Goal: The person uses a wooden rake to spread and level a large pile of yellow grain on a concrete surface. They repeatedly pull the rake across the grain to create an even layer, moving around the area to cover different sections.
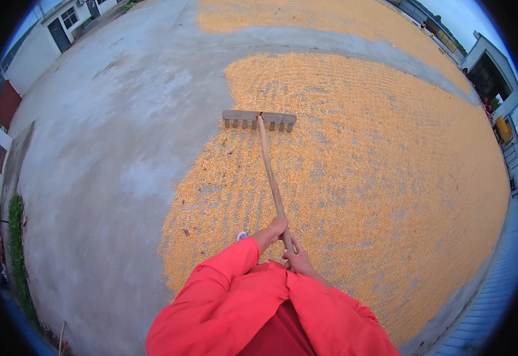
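Both the left hand [275, 228] and the right hand [297, 256] close around the wooden rake [259, 121] handle; its head lies at twelve o'clock on spread corn kernels [389, 178], bare concrete yard [104, 148] at nine.

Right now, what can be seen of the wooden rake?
The rake looks like plain pale wood: a long, slim handle joined at the middle of a flat crossbar head with a row of short blunt teeth. The head rests teeth-down on the spread of yellow grain, near its left edge by bare concrete. The left hand and right hand both grip the handle's near end.
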`<act>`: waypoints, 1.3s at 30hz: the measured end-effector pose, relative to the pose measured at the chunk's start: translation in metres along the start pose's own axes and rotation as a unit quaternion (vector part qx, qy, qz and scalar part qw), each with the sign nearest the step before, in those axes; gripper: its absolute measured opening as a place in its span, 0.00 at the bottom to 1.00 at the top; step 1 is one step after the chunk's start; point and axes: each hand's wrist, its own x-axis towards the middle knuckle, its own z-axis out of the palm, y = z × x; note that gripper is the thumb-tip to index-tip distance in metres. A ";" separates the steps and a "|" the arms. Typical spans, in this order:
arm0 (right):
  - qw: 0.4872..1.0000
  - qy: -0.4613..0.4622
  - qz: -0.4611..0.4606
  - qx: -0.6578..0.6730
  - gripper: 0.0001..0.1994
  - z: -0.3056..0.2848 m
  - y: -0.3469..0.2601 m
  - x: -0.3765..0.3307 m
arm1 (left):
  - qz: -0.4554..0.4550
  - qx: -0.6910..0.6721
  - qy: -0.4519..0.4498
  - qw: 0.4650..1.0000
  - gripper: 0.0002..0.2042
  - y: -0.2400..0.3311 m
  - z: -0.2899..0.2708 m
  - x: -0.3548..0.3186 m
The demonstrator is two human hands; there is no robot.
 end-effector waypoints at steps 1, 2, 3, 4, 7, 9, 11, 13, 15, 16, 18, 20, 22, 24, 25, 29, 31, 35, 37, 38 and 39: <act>1.000 0.000 0.000 0.003 0.31 0.005 -0.022 0.017 | -0.003 -0.003 -0.009 1.000 0.11 0.024 -0.005 0.015; 1.000 0.000 0.000 0.005 0.31 0.009 -0.047 0.035 | -0.005 -0.007 -0.018 1.000 0.11 0.051 -0.009 0.032; 1.000 -0.002 -0.001 0.015 0.31 0.015 -0.071 0.052 | -0.009 -0.003 -0.024 1.000 0.11 0.077 -0.016 0.045; 0.999 -0.003 0.004 0.033 0.31 0.018 -0.090 0.069 | -0.010 0.003 -0.018 1.000 0.11 0.100 -0.019 0.057; 0.999 0.005 0.009 0.039 0.31 0.021 -0.144 0.120 | -0.010 0.007 -0.021 1.000 0.10 0.159 -0.025 0.103; 0.999 0.011 0.006 0.038 0.31 0.016 -0.172 0.161 | -0.013 -0.016 -0.048 0.999 0.09 0.194 -0.030 0.137; 0.999 0.015 -0.001 0.038 0.31 0.006 -0.204 0.202 | 0.001 -0.009 -0.037 0.999 0.10 0.231 -0.025 0.171; 0.999 0.011 -0.013 0.044 0.30 -0.005 -0.242 0.238 | 0.000 0.004 -0.023 1.000 0.10 0.268 -0.020 0.201; 0.999 0.008 -0.011 0.036 0.30 -0.009 -0.267 0.275 | -0.007 0.022 -0.006 1.000 0.10 0.308 -0.018 0.233; 0.999 0.005 -0.013 0.031 0.29 -0.013 -0.283 0.294 | 0.001 0.024 0.010 1.000 0.10 0.329 -0.014 0.252; 0.999 0.009 -0.023 0.036 0.29 -0.026 -0.327 0.335 | 0.016 0.032 0.038 0.999 0.10 0.371 -0.007 0.284; 0.999 0.003 -0.019 0.041 0.29 -0.034 -0.370 0.368 | 0.021 0.028 0.042 0.999 0.10 0.416 -0.006 0.312; 0.998 0.009 -0.027 0.051 0.29 -0.041 -0.393 0.410 | 0.005 0.010 0.006 1.000 0.10 0.457 -0.007 0.337; 0.997 0.009 -0.026 0.075 0.29 -0.042 -0.426 0.443 | 0.012 0.018 0.022 1.000 0.09 0.495 -0.002 0.362; 0.998 0.016 -0.019 0.054 0.29 -0.042 -0.440 0.457 | 0.008 0.026 0.033 0.999 0.09 0.514 -0.002 0.374; 0.997 0.030 -0.024 0.074 0.28 -0.038 -0.496 0.518 | 0.008 0.030 0.011 0.999 0.11 0.582 -0.018 0.427; 0.996 0.035 -0.034 0.075 0.27 -0.029 -0.514 0.550 | 0.004 0.024 0.007 1.000 0.12 0.608 -0.029 0.456; 0.993 0.057 -0.074 0.074 0.27 -0.014 -0.553 0.612 | 0.000 0.034 -0.011 0.999 0.11 0.672 -0.052 0.509; 0.992 0.077 -0.062 0.082 0.27 -0.002 -0.574 0.629 | -0.028 0.051 -0.031 0.998 0.11 0.695 -0.061 0.516; 0.991 0.085 -0.057 0.086 0.28 -0.001 -0.585 0.636 | -0.032 0.052 -0.035 0.998 0.12 0.710 -0.060 0.518; 0.991 0.085 -0.053 0.089 0.28 0.007 -0.595 0.639 | -0.033 0.052 -0.032 0.998 0.12 0.723 -0.066 0.520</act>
